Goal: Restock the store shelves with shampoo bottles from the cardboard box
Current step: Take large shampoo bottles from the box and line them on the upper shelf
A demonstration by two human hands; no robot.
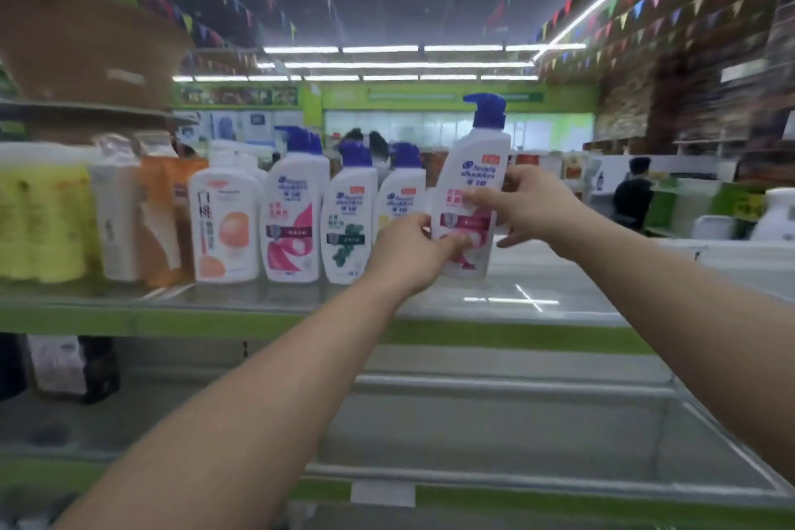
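Both hands hold one white shampoo bottle with a blue pump top and a pink label, tilted slightly right, just above the metal shelf. My left hand grips its lower part from the left. My right hand pinches its middle from the right. To its left stand three similar white bottles with blue caps: a pink-labelled one, a green-labelled one and a yellow-labelled one partly behind my left hand. The cardboard box is not in view.
Further left on the shelf stand a white bottle with an orange label, orange pouches and yellow bottles. A brown basket sits on the upper shelf. Lower shelves run below. People stand in the background aisle.
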